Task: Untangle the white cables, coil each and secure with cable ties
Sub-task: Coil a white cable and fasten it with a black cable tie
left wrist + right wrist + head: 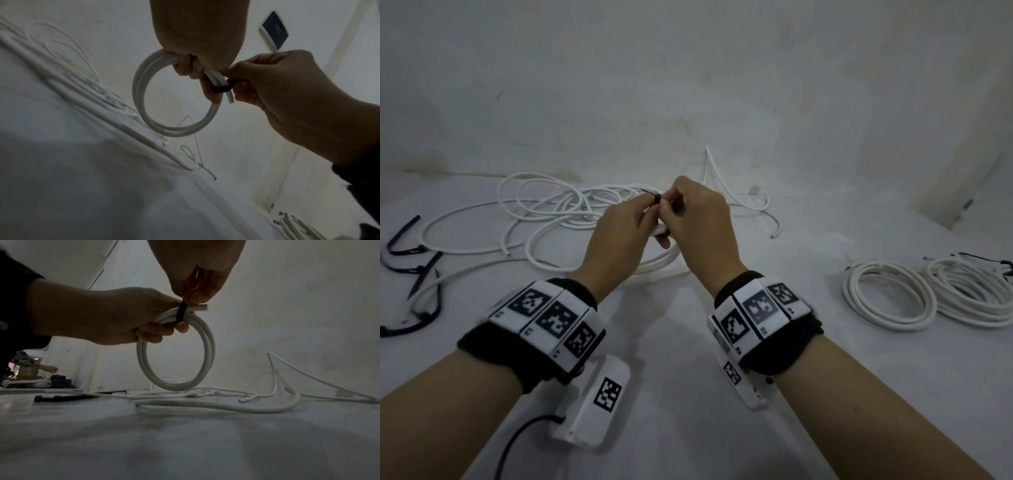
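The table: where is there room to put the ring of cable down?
The table is bare in front of the arms, and between the right hand and the two finished coils. It is crowded behind the hands, where the loose cables sprawl, and at the left edge, where the black ties lie.

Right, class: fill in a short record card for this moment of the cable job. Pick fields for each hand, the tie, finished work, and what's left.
left hand: grips the coil, held up off the table
right hand: pinches the tie
tie: black, wrapped round the coil near a cable end
finished coils: two, on the table to the right
loose cables: tangled at the back of the table
spare ties: black, at the left edge
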### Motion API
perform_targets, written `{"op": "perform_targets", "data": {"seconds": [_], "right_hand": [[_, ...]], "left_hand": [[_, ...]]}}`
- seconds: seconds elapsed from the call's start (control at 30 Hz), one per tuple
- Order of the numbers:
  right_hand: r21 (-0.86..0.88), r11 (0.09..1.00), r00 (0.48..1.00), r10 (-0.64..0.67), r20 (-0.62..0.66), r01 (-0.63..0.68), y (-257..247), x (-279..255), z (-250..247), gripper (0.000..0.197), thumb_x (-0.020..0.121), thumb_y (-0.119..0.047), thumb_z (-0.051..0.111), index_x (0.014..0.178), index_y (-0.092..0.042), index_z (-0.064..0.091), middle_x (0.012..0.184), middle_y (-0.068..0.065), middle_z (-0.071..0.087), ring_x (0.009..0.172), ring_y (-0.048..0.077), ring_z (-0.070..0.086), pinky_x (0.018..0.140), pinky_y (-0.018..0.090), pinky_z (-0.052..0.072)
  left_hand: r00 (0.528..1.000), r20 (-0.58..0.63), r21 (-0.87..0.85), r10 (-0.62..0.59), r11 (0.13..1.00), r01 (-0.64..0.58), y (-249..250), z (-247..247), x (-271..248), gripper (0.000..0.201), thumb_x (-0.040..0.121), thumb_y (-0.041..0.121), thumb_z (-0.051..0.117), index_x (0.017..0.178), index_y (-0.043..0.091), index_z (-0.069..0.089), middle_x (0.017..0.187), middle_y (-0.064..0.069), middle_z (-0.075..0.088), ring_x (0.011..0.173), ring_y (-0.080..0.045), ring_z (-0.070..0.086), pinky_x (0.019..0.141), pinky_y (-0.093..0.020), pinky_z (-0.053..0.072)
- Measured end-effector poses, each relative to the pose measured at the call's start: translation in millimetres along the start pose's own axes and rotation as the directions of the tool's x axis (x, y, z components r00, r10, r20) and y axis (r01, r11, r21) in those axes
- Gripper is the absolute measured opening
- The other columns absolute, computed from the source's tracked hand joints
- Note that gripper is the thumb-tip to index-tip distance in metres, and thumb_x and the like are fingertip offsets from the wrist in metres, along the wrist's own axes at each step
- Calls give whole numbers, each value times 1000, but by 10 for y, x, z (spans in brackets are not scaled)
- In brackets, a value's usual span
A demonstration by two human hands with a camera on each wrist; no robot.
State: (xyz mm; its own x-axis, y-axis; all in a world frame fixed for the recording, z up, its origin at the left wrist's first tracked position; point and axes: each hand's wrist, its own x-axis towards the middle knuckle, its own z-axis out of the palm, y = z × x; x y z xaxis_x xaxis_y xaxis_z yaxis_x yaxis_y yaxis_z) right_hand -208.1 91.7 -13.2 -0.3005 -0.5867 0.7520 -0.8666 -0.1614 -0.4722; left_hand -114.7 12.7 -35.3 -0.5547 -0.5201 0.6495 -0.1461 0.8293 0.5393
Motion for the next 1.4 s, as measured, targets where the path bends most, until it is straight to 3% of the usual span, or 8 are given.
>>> {"op": "perform_targets", "data": {"seconds": [0.23,0.33,0.5,0.7,0.87,1.03,1.13,1.4], "right_hand": [[-14,985,957,171,233,-173,-34,143,-266,33,94,-44,48,99,-14,61,88,-2,61,79,11,56,71,30,47],[195,942,912,188,365,-272,-102,272,-367,30,92,-29,58,82,-4,70,75,1,66,71,6,60,72,27,49],[426,750,846,336,414,-506,-287,341,-467,17,86,-9,65,69,-7,62,65,4,60,49,1,58,53,11,41],[46,950,942,298,153,-308,-368,442,-259,28,89,-23,56,62,-20,48,68,2,64,69,22,63,70,38,51],[99,920,926,377,33,-378,-393,592,-229,34,88,-15,53,58,-23,41,69,-2,63,72,30,64,73,47,53],[152,924,936,350,26,-350,-434,583,-261,32,92,-15,50,62,-21,38,68,6,58,63,34,62,66,46,54],[190,923,943,330,51,-334,-429,603,-311,29,94,-13,47,67,-16,37,65,8,53,47,27,56,54,37,50],[118,939,938,302,169,-323,-398,573,-376,29,94,-17,49,67,-20,41,63,6,54,46,21,52,45,29,44]], "left_hand": [[989,119,7,86,996,-87,81,-238,65,31,90,36,31,86,25,60,66,13,66,73,-13,61,73,-36,46],[989,132,-8,69,998,-69,121,-281,88,25,87,43,30,85,38,54,63,14,65,76,-15,61,76,-37,46],[961,227,68,156,982,-176,174,-378,89,27,94,37,28,84,26,50,65,3,60,65,-21,57,65,-31,43],[938,240,168,249,941,-293,295,-461,30,30,100,21,22,76,19,40,58,11,36,49,-24,41,56,-47,40],[945,194,81,263,956,-283,380,-528,-21,33,91,48,25,75,25,43,57,8,48,55,-10,48,56,-23,35],[964,220,119,151,976,-180,384,-538,-2,41,89,49,49,101,11,45,65,7,56,56,-9,52,56,-17,38],[974,193,-54,116,993,-108,448,-572,-3,37,88,35,58,106,19,31,63,4,59,54,-4,54,54,-12,40],[922,352,-51,162,987,-154,493,-572,1,27,91,33,56,101,30,31,66,3,60,58,-10,54,61,-25,44]]}}
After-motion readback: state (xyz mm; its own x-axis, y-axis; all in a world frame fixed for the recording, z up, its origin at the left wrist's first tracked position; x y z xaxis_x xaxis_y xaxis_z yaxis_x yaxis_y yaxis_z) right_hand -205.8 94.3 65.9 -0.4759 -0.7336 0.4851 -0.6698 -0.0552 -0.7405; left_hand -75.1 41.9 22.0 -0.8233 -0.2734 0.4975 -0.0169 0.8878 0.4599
